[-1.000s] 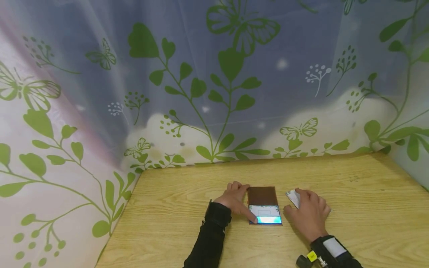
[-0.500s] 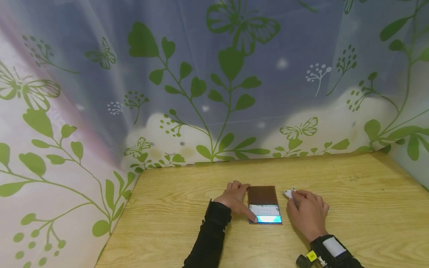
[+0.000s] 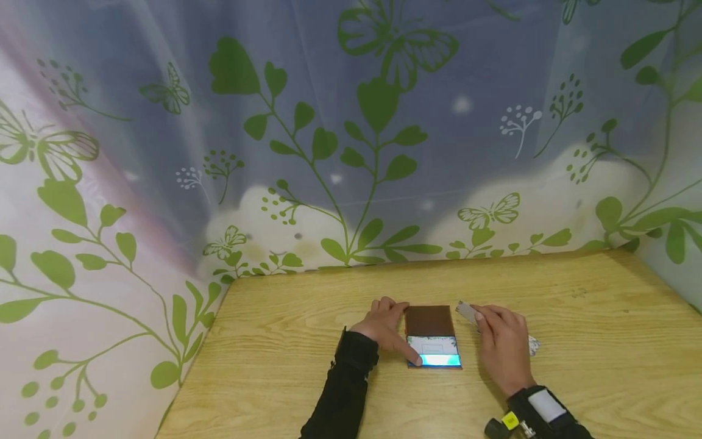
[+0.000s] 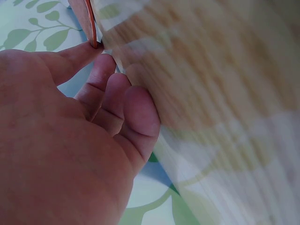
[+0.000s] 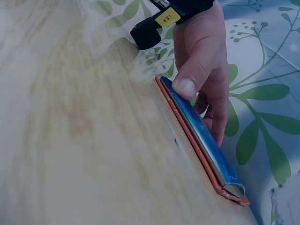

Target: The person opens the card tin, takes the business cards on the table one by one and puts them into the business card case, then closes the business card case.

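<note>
A flat brown case [image 3: 429, 320] lies on the table, its lower half covered by a white piece [image 3: 430, 345] printed with leaves and a shiny blue band [image 3: 440, 360]. My left hand [image 3: 386, 329] rests at its left edge, thumb pressing the blue band and index finger touching the top left corner. The left wrist view shows the other fingers [image 4: 140, 110] loosely bent against the tabletop. To the right, my right hand [image 3: 506, 347] pinches a white leaf-printed card [image 3: 467, 311] between thumb and fingers. The card's far end shows beyond the hand; its middle is hidden.
The wooden table [image 3: 285, 341] carries both hands and the case. A patterned curtain [image 3: 329, 152] with green leaves and butterflies hangs behind the table and along its sides. Each wrist wears a black strap; a small black camera [image 3: 498, 428] sits on the right one.
The card in my right hand has turned from lying flatter to a narrow, slanted edge, its tip now further left and up. My left hand and the case have not moved.
</note>
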`<state>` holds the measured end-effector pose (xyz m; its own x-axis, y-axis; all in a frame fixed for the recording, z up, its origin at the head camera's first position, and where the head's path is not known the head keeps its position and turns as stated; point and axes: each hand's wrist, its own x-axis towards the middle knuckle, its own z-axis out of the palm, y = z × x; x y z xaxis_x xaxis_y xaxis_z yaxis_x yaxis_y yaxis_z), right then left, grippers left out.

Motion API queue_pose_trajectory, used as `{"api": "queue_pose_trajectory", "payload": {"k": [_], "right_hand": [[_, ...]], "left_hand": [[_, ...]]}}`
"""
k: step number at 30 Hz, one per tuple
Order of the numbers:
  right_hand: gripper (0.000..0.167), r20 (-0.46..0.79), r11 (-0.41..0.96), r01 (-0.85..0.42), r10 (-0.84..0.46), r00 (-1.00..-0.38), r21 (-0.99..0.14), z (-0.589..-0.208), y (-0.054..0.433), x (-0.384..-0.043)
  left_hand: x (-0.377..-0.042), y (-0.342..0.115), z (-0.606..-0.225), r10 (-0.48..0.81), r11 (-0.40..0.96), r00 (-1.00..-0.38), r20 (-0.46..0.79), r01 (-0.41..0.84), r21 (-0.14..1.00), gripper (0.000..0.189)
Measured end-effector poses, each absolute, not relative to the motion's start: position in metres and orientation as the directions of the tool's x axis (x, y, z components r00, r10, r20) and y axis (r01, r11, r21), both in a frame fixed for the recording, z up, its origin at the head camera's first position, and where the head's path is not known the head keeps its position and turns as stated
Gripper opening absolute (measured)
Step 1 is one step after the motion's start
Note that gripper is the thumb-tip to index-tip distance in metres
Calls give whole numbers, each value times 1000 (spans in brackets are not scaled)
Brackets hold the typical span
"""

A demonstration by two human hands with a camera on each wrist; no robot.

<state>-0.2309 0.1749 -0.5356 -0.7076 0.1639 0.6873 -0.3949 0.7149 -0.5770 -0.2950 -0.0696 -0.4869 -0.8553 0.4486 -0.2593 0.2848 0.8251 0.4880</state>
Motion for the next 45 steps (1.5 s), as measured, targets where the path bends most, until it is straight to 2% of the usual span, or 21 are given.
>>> {"api": "queue_pose_trajectory", "payload": {"k": [14,26,39,45], "right_hand": [[20,538,645,-311,185,-822,-698,-535,176,-226],[27,441,606,-291,112,-890,-740,-537,177,-227],[41,423,526,-330,63,-904,-784,-540,174,-228],[35,399,501,-330,33,-916,-800,-539,173,-227]], "left_hand": [[-293,-71,-483,455,822,-854,-251,295,486,122],[-294,-71,-485,460,820,-852,-250,299,488,124],[-294,-71,-484,454,822,-856,-249,294,487,124],[-294,-70,-484,451,826,-858,-248,295,480,124]]}}
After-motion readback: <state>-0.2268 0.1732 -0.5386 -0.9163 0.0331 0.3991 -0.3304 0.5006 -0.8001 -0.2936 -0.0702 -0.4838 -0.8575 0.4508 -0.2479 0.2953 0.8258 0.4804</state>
